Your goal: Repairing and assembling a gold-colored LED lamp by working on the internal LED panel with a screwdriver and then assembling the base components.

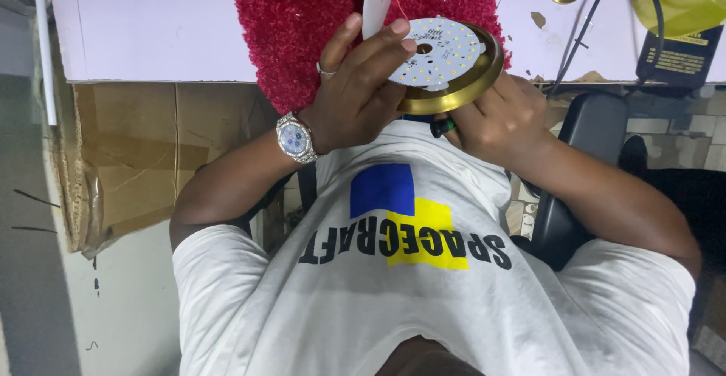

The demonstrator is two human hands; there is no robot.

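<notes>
A round white light board [439, 52] with tiny yellow dots sits inside a shiny gold dish [463, 89], and both are held up between the two hands, just over the near edge of a fuzzy red mat [302, 21] on a white table [144, 24]. The left hand [355, 92], with a ring and a silver watch [295, 139], is curled on the left side of the dish with its fingertips pressing on the board. The right hand [499, 119] is closed under the dish's right side and also grips a tool with a green and black handle [443, 126].
</notes>
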